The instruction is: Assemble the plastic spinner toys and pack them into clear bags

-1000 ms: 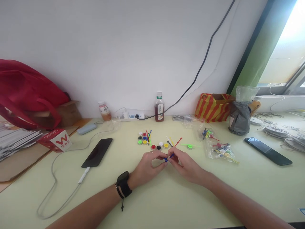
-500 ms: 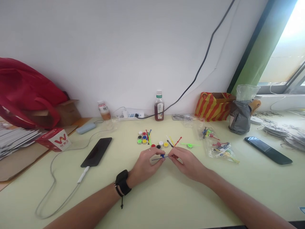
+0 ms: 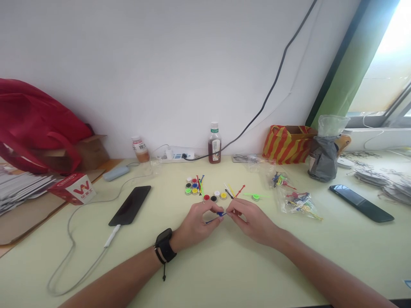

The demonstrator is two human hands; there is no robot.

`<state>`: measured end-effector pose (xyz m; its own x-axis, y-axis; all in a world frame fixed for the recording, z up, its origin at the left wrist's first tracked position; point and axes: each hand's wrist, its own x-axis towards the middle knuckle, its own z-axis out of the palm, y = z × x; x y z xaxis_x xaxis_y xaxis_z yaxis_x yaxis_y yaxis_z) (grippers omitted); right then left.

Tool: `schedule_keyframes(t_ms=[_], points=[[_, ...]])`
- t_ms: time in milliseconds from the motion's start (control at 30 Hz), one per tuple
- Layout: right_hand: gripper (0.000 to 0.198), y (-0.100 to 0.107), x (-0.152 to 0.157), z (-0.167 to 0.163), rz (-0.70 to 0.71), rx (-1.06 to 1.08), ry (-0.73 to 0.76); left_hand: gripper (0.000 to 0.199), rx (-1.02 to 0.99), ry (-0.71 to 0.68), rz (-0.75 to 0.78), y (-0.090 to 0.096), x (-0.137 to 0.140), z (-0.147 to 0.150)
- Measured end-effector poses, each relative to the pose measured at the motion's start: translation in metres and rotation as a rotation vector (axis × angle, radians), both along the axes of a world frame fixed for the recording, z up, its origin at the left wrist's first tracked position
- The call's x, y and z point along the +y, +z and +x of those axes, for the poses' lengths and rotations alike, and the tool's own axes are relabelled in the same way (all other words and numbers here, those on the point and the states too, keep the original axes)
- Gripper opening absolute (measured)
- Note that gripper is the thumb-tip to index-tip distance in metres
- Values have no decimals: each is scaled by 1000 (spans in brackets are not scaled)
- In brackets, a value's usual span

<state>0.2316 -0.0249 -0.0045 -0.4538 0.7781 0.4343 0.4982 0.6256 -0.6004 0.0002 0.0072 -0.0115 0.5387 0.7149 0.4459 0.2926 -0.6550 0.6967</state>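
My left hand [image 3: 202, 217] is closed in a pinch on a small blue plastic piece with a thin blue stick [image 3: 211, 221] running through the grip. The fingertips of my right hand [image 3: 246, 214] meet the other end of that stick, just right of the left fingertips. Both hands are low over the table. Beyond them lie small round discs in several colours, among them a yellow disc [image 3: 223, 195] and a red disc [image 3: 206, 197]. Thin coloured sticks lie beside the discs, one a red arrow [image 3: 240, 190]. A green disc [image 3: 255, 196] has a green stick across it.
Clear bags of coloured parts [image 3: 300, 202] lie on the right, near a dark phone [image 3: 360, 203]. A black phone [image 3: 130, 205] with a white cable lies left. A red box [image 3: 73, 188], a brown drink bottle [image 3: 214, 145] and a striped bag [image 3: 287, 143] stand farther back.
The blue piece and its stick have tilted and dropped slightly between my fingertips. Both hands remain nearly in place, and the things on the table have not moved.
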Motion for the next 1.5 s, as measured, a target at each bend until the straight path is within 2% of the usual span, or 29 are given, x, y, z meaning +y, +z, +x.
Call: schedule_keyframes(t_ms=[233,300,467,567,800,933,967,1000,1067,1167,1267,1333,1400,1433,1500], points=[[15,4,-2,0,-49,54,7,14,-19,-42,-106,5,1,-2],[14,4,-1,-1,-92,93,4,16,-80,-92,-210,8,1,-1],[12,7,2,-1,-244,246,1,20,-291,-249,-588,14,4,-1],[15,8,4,-1,-270,335,-51,19,-332,-251,-671,15,6,-1],[42,1,4,0,-127,303,-109,21,-421,-224,-682,10,7,1],[72,0,1,-2,-187,318,-141,23,-447,-196,-676,7,9,2],[72,1,0,-1,-205,320,-145,24,-451,-184,-671,7,9,2],[63,2,0,-1,-218,313,-139,25,-455,-171,-664,7,10,2],[33,6,0,0,-240,273,-90,26,-460,-144,-649,7,10,2],[51,9,2,0,-292,240,-12,26,-458,-128,-637,7,10,2],[29,8,1,-3,-339,311,-37,27,-461,-134,-641,7,10,3],[34,6,0,-5,-369,355,-48,27,-467,-129,-644,7,10,3],[29,5,-1,-6,-385,354,-11,27,-476,-107,-643,6,10,4],[34,4,-1,-6,-393,343,20,28,-480,-93,-641,6,10,4],[55,5,0,-6,-418,325,64,29,-482,-69,-640,5,11,4]])
